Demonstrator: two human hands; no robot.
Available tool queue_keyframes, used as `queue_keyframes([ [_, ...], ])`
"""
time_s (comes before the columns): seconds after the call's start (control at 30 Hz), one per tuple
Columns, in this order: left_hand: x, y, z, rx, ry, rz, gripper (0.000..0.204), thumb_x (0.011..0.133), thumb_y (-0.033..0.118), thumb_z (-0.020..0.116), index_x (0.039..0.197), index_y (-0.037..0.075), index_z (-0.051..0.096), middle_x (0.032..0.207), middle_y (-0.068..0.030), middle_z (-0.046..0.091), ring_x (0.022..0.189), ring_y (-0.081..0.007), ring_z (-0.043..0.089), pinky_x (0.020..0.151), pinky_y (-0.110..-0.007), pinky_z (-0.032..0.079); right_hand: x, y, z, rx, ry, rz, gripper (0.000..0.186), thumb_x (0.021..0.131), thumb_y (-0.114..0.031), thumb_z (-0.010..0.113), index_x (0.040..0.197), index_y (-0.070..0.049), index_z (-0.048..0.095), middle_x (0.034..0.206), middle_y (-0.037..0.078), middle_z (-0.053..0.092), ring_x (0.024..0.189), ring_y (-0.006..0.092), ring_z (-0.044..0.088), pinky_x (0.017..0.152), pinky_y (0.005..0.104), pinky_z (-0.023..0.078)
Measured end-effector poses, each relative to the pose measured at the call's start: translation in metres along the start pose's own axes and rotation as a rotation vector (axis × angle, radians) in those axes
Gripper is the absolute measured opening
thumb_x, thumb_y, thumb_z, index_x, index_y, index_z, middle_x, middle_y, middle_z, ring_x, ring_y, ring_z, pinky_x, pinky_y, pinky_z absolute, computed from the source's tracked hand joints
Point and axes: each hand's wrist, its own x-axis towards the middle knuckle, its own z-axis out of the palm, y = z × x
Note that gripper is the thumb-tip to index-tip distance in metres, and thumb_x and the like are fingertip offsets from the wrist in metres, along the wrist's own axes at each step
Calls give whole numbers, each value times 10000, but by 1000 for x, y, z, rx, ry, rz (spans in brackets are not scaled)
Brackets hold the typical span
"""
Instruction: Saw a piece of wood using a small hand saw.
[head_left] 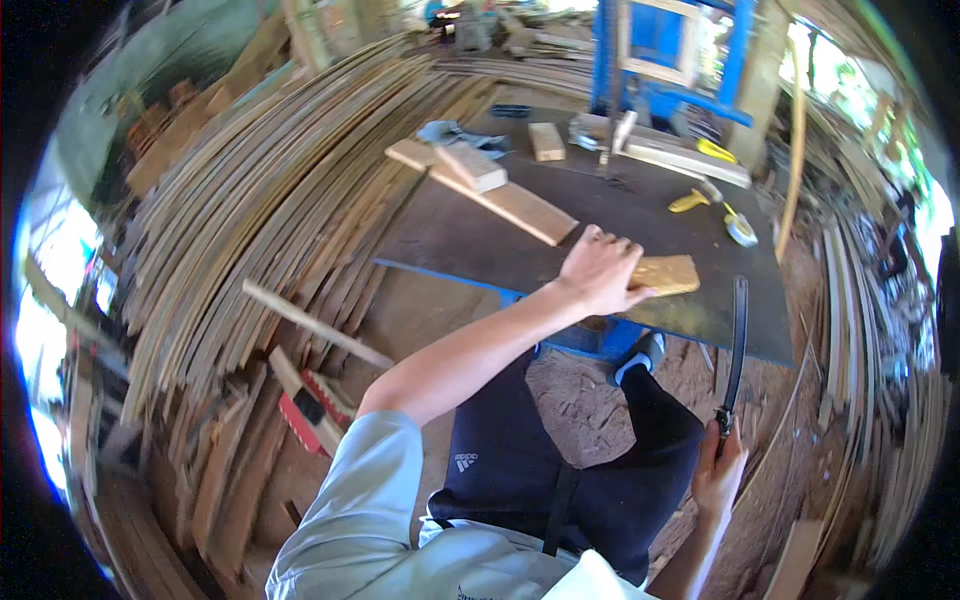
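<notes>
My left hand (600, 275) is closed round a short wooden block (668, 275), at the near edge of a dark-topped table (640, 205). The block's right end sticks out past my fingers; the rest is hidden under the hand. Lower right, beside my knee, my right hand (718, 468) grips the handle of a hand saw (740, 335). The saw's long, narrow black length points away from me, beyond the table's edge in the picture; no teeth can be made out.
On the table lie a board (515, 208), a wood block (478, 168), a smaller block (546, 142), a yellow-handled tool (688, 201) and a brush (740, 228). Long timber strips (270, 180) are stacked left. A red-and-black object (310, 410) sits lower left. A blue frame (655, 50) stands behind.
</notes>
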Motion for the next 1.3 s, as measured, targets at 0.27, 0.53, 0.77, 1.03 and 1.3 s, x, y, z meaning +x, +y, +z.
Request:
queue_keyframes([
  [0.27, 27, 30, 6, 35, 84, 182, 549, 994, 526, 694, 1302, 73, 673, 1224, -142, 711, 1132, -302, 695, 1032, -465, 507, -34, 22, -5, 64, 3, 126, 171, 1061, -158, 649, 1059, 12, 666, 716, 145, 643, 596, 216, 568, 551, 418, 414],
  [0.53, -34, -17, -34, -87, 98, 162, 151, 998, 244, 692, 1064, 112, 727, 1080, -49, 728, 1046, -228, 718, 857, -387, 625, 8, -6, -9, 191, -88, 58, 208, 1027, -178, 714, 985, 5, 626, 622, 167, 607, 486, 252, 584, 510, 388, 415],
  [0.77, 1, 38, -26, 67, 49, 18, 410, 1014, 456, 698, 1266, 134, 730, 1230, -51, 725, 1138, -260, 704, 966, -406, 596, 22, 10, 2, 333, -87, 117, 205, 1030, -166, 716, 972, -7, 601, 681, 120, 621, 607, 125, 604, 573, 345, 455],
  [1.03, 2, 35, -24, 41, 80, 75, 123, 946, 258, 765, 945, 135, 757, 1016, -14, 762, 925, -236, 742, 879, -389, 575, 27, 37, 16, 433, -187, 156, 203, 1027, -180, 720, 1040, 6, 637, 798, 201, 713, 728, 338, 757, 648, 382, 524],
  [1.3, 2, 56, -13, 137, 260, 117, 129, 877, 186, 807, 1001, 162, 780, 925, -6, 757, 856, -219, 718, 934, -370, 521, 109, 17, 18, 499, -280, 66, 316, 1013, -257, 740, 1039, 34, 620, 749, 240, 683, 722, 426, 728, 618, 419, 515],
])
